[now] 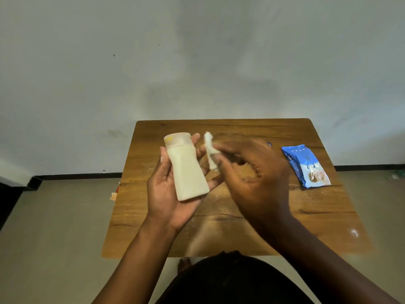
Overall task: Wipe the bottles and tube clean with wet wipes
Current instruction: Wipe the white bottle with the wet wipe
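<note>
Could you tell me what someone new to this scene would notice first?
The cream bottle held up in the left hand above the wooden table draws the eye first. Just right of it, the right hand pinches a crumpled white wipe in its fingers. A blue wipes packet lies at the table's right edge.

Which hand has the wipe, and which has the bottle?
The right hand pinches the crumpled white wipe at its fingertips. The left hand cradles the cream bottle in its palm, cap pointing away.
</note>
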Available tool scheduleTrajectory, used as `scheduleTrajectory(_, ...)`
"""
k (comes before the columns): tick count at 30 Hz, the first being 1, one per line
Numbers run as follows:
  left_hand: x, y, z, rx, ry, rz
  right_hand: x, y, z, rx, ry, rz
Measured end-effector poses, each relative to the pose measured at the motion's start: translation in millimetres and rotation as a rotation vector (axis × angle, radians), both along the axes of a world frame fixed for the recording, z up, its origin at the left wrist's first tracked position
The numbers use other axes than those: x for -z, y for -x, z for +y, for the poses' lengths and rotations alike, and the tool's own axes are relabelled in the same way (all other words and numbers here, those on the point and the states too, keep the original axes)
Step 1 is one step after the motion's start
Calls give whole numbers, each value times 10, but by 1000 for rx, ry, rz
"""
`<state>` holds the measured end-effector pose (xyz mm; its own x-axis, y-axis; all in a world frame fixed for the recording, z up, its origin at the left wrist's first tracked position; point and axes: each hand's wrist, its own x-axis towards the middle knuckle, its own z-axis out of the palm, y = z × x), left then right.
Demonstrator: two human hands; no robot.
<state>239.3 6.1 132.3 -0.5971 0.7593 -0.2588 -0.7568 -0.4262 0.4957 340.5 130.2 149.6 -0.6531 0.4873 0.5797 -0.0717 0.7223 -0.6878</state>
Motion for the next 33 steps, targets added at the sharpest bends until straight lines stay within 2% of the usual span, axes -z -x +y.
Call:
scheduleTrajectory(4, 31, 23, 62, -41, 94, 82, 198, -14, -217, -225, -100, -106)
scheduleTrajectory(7, 100, 47, 73, -41, 116, 132, 240, -27, -226, -279, -162, -93)
scheduleTrajectory(15, 98, -197, 171, -46, 314, 358, 25, 283, -69, -77, 53, 48)
scheduleTrajectory(18, 88, -172, 160, -75, 376, 433, -3, 309, -52, -72, 39, 49)
scheduleTrajectory(21, 63, -89, 123, -89, 348, 459, 76, 176, -173, -147, 54, 25)
scheduleTrajectory(25, 80, -42, 63, -79, 368, 452, 227, -24, -236, -250, -40, -50)
scheduleTrajectory(29, 95, -178, 115, -32, 440, 467, 129, 101, -126, -125, -44, -15)
scheduleTrajectory(33, 31, -240, 181, -31, 422, 609, -24, 275, 8, 11, -38, 52)
